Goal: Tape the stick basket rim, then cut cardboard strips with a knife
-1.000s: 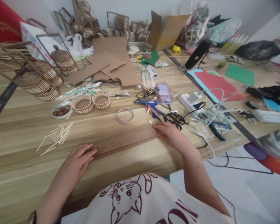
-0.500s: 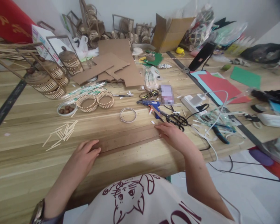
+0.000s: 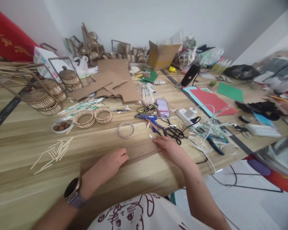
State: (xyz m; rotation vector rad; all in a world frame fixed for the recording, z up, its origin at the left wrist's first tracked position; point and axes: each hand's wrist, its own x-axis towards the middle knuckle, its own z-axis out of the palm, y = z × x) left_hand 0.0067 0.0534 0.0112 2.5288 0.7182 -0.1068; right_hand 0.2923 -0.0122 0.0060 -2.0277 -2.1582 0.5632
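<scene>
A flat brown strip [image 3: 142, 149], maybe cardboard, lies on the wooden table in front of me. My left hand [image 3: 111, 163] is closed over its left part, fingers curled down onto it and hiding that end. At the other end my right hand [image 3: 171, 151] holds the strip, fingertips at the far edge and thumb nearer me. Just beyond the strip are a pale ring [image 3: 126, 130], a blue glue gun [image 3: 148, 119] and black-handled scissors [image 3: 174, 132], the scissors closest to my right hand.
Thin sticks [image 3: 54, 153] lie scattered at left, near a bowl of brown balls [image 3: 62, 126] and two slatted rings [image 3: 84, 119]. Lidded baskets [image 3: 42, 99] stand behind. Cardboard sheets [image 3: 117, 80] lie farther back. A power strip [image 3: 187, 116] with cables and pliers [image 3: 216, 147] sits right.
My left hand has slid rightward along the strip, closer to my right hand, and its fingers are more curled. My right hand stays at the strip's right end. The camera view has shifted.
</scene>
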